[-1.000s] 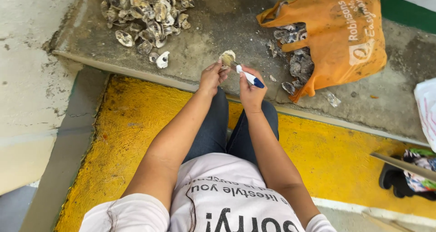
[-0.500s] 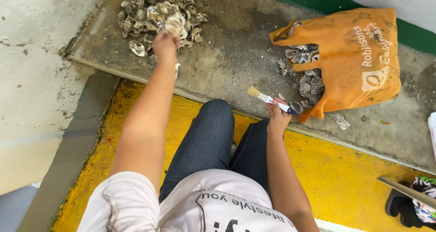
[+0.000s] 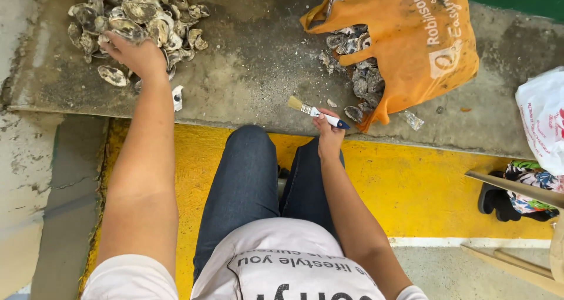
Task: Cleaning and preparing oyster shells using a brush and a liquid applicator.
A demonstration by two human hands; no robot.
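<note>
A heap of shells lies at the far left of the ledge, under the left hand. At the right a bag holds more shells. Between them the right hand holds a brush.

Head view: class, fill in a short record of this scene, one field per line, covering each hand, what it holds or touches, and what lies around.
left hand: stretched out onto the shell pile, palm down on the shells
right hand: holds a brush, bristles pointing left
brush: blue and white handle, pale bristles
bag: orange, lying on its side, more shells spilling from its mouth
slab: grey concrete, gritty, under pile and bag
floor: yellow painted strip below the slab
far right: white plastic bag
</note>
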